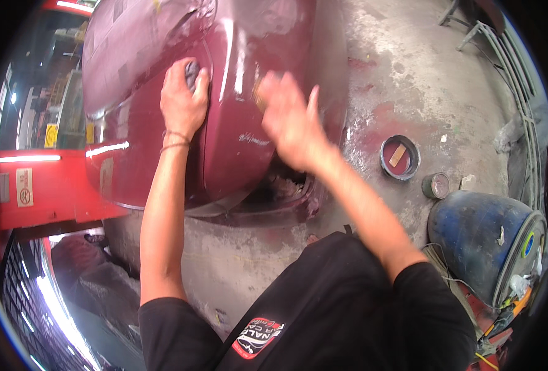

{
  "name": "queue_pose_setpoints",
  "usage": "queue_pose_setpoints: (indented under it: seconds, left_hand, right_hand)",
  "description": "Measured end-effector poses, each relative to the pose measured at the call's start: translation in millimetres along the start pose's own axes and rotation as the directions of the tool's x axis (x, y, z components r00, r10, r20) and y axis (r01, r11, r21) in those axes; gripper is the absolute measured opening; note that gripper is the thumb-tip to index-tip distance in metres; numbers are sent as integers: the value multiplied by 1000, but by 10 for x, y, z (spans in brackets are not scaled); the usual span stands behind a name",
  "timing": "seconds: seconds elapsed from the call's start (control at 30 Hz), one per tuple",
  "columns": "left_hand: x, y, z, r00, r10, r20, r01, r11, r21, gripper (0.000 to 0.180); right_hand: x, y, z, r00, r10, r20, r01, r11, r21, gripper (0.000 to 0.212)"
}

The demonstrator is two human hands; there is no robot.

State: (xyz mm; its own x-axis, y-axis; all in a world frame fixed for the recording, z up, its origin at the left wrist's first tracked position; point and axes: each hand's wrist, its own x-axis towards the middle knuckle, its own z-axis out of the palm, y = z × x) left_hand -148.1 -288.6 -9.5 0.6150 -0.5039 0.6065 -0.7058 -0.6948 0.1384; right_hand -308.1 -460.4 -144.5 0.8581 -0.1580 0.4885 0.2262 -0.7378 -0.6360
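A glossy maroon car body panel [234,148] stands in front of me, with dull, scuffed patches and pale streaks on its surface. My left hand [184,102] is closed around a dark grey lump [192,75], perhaps a wad or sponge, against the panel left of a curved seam. To the right of that seam, my right hand [289,120] is at the panel's rounded side, smeared by motion. Its fingers are curled and its thumb sticks out. Something tan and dark shows at its fingertips, too blurred to name. Below it the wheel opening [280,188] is dark.
A round black basin [417,162] with reddish liquid and a tan block [398,155] sits on the stained concrete floor [404,80]. Beside it are a small can [436,185] and a lying blue barrel [478,222]. A red metal frame [45,198] stands left; metal rails [524,99] line the right.
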Motion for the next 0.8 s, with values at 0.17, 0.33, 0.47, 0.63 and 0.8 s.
queue_pose_setpoints:
  seconds: [0.17,0.33,0.47,0.63,0.8]
  left_hand:
    - [181,106,164,1000,-20,-7,20,1000,-17,36]
    - [37,-141,218,997,-18,-74,18,1000,-7,38]
    - [88,-187,292,995,-64,-73,63,998,-23,41]
    - [204,-118,255,994,-90,-67,88,995,-36,48]
    - [107,-184,366,988,-149,-29,150,988,40,47]
  right_hand:
    - [1071,705,-64,913,381,-142,-373,924,80,68]
    - [-322,-803,304,999,26,-26,-25,1000,14,67]
    - [-517,-855,213,983,-87,159,106,988,-116,67]
    - [702,-227,-49,974,227,-26,-228,973,-29,67]
    - [-300,-1009,473,997,40,-67,-49,990,-132,69]
